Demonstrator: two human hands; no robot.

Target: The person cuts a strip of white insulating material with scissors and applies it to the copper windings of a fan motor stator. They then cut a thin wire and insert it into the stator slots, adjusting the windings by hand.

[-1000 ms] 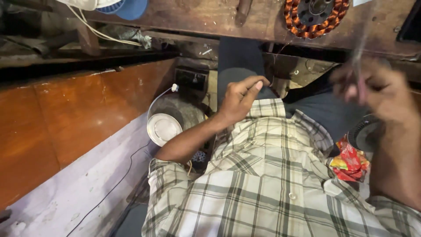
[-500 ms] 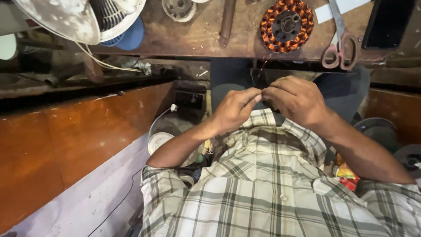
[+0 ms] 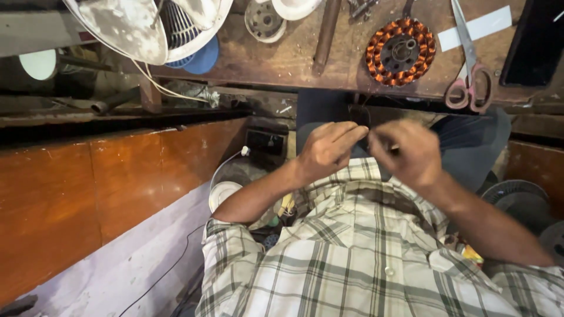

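Below the workbench edge (image 3: 282, 79), over my lap, my left hand (image 3: 326, 151) and right hand (image 3: 407, 154) pinch together on something thin, maybe wire, too small to tell; copper-wound stator (image 3: 401, 51) and scissors (image 3: 468, 82) sit just above, within reach.

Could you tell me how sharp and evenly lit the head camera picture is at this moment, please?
Head view: the copper-wound stator and scissors on the workbench are sharp and well lit; the right hand is slightly motion-blurred, the left hand crisper; the gap under the bench lies in deep shadow; wide-angle distortion bends the edges.
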